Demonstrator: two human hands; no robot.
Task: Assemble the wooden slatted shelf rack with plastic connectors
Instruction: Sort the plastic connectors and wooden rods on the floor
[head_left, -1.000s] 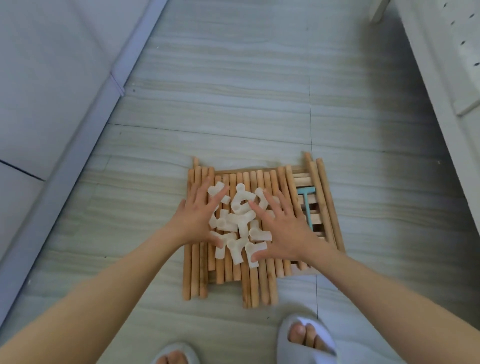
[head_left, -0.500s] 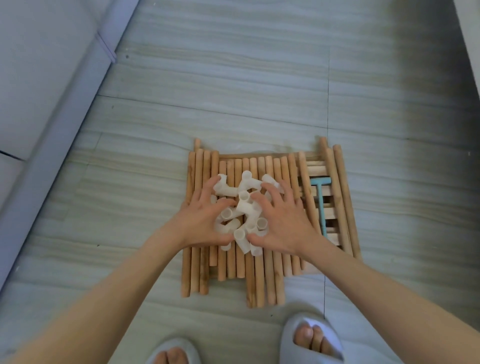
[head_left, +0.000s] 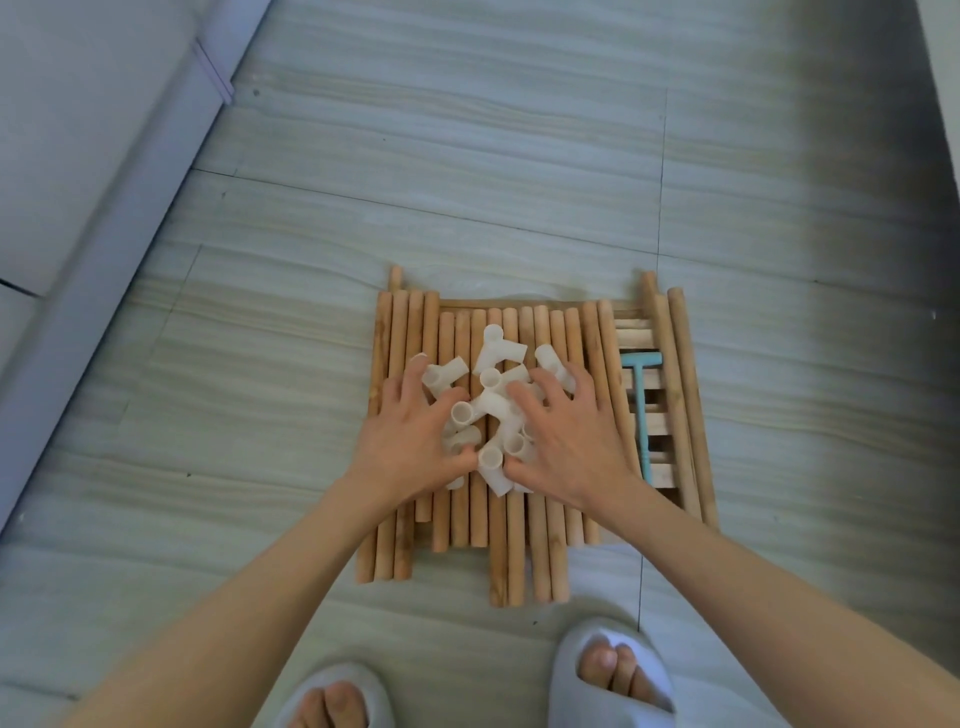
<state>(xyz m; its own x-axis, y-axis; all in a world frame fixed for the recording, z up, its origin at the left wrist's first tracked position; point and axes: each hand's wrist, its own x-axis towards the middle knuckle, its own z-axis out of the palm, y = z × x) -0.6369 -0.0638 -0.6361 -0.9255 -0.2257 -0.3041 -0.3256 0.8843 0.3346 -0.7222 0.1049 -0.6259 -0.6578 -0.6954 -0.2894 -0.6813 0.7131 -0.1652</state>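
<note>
Since a second ago the two hands have drawn together, and the white plastic connectors (head_left: 491, 410), then spread loosely over the rods, are now bunched into a tight heap between the palms. The left hand (head_left: 410, 441) cups the heap from the left, fingers (head_left: 415, 376) curled round the outer pieces and thumb pressed against the near end. The right hand (head_left: 569, 439) mirrors it from the right, fingers spread and bent over the top of the pile, thumb touching the nearest connector. Both hands hold the heap between them; it is hard to tell whether it is lifted or resting on the wood.

The pile sits on a row of wooden rods (head_left: 540, 551) lying side by side on the tiled floor (head_left: 467, 156), their near ends uneven. Just right of the rods a wooden slatted panel (head_left: 636, 335) shows, partly covered, with a light blue T-shaped tool (head_left: 642, 410) lying on its slats. Two longer rods lie along the panel's right edge. At the bottom, toes in grey slippers (head_left: 613, 675) are near the rod ends
</note>
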